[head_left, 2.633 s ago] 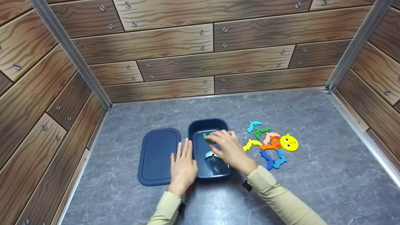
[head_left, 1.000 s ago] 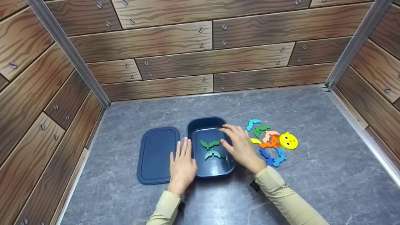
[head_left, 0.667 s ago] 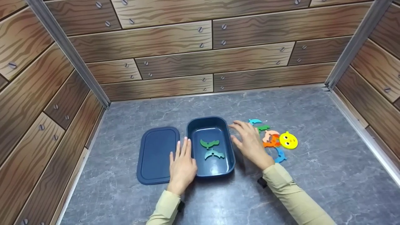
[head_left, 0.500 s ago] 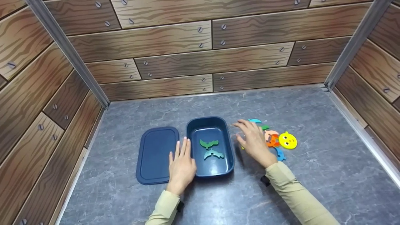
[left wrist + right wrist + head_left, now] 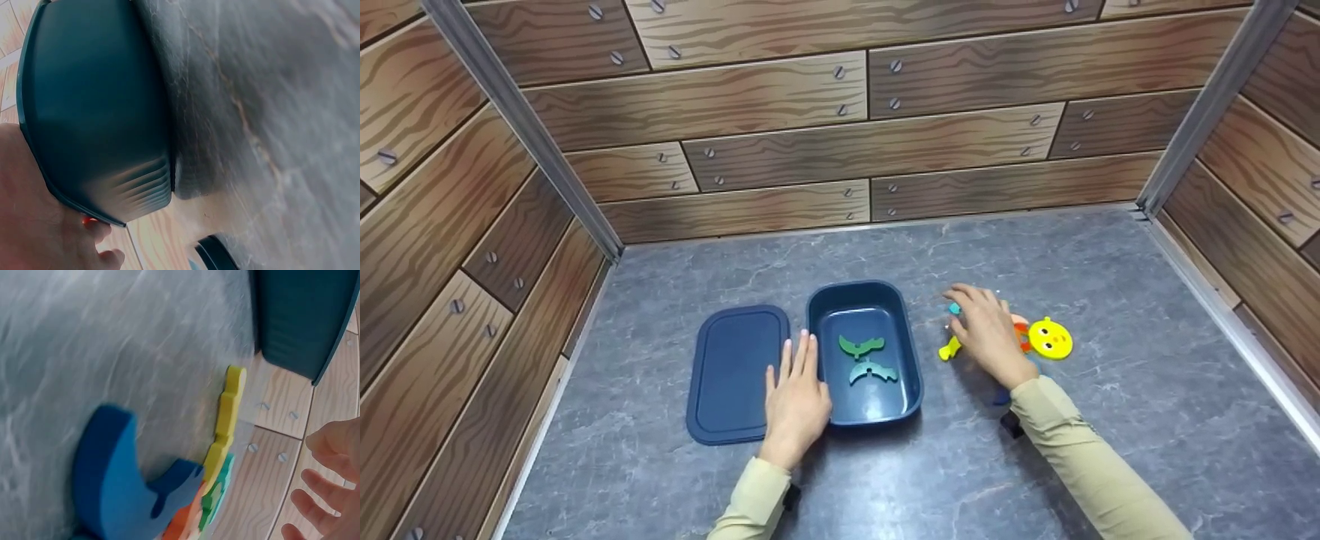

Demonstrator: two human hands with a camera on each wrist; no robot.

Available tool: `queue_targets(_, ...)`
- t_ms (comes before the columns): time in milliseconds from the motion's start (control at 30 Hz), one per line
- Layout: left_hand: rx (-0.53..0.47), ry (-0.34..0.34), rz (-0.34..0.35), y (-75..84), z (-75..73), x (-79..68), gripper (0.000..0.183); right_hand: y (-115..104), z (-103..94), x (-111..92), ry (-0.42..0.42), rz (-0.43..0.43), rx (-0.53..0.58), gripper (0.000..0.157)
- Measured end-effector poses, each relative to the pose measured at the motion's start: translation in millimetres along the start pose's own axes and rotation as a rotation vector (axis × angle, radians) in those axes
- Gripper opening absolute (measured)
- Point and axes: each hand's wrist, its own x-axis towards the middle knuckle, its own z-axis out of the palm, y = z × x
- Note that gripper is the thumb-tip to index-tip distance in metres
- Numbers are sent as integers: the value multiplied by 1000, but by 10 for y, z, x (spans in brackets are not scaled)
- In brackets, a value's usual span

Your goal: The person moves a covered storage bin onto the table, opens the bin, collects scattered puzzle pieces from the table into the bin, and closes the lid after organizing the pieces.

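Observation:
My left hand (image 5: 797, 409), fingers straight, rests along the left rim of a dark blue plastic box (image 5: 920, 375); the left wrist view has the hand at the box's rim (image 5: 34, 146). Inside the box lie a green curved puzzle piece (image 5: 861, 346) and a teal one (image 5: 874, 372). My right hand (image 5: 988, 334) hovers over a cluster of coloured pieces right of the box, fingers loosely bent and holding nothing. It hides much of the cluster; a yellow piece (image 5: 949, 349) and the tip of a light blue piece (image 5: 954, 308) show beside the fingers.
A dark blue lid (image 5: 739, 375) lies flat left of the box. A round yellow smiling-face piece (image 5: 1050, 339) lies right of my right hand. A thick blue piece (image 5: 107, 461) and an orange piece (image 5: 183, 517) show in the right wrist view. Wood-patterned walls enclose the grey tabletop.
My right hand laid the green piece in the box, let go, and moved right, out over the cluster of pieces. My left hand stays at the box's rim.

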Motion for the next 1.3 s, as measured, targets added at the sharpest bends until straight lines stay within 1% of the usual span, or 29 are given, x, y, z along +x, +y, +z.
queue_targets(200,-8,6,3,8,4,-6,63,132,40,50,-31,30,-26,42)
queue_targets(367,-7,12,7,6,6,-1,63,224,59,95,-44,32,-29,42)
queue_targets(533,-2,20,7,4,3,-3,63,315,91,132,-49,31,-40,38)
queue_targets(700,-11,26,9,4,0,-8,63,387,124,183,-93,57,-68,36)
queue_targets(900,-20,26,2,2,17,-16,63,427,157,247,-180,103,-28,39)
queue_targets(1000,-6,22,0,3,28,-25,64,444,182,258,-208,104,-20,41)
queue_targets(1200,11,32,11,3,24,-19,63,462,234,280,-224,92,-27,40)
queue_targets(1300,12,27,10,1,12,-9,64,460,233,311,-262,95,-35,41)
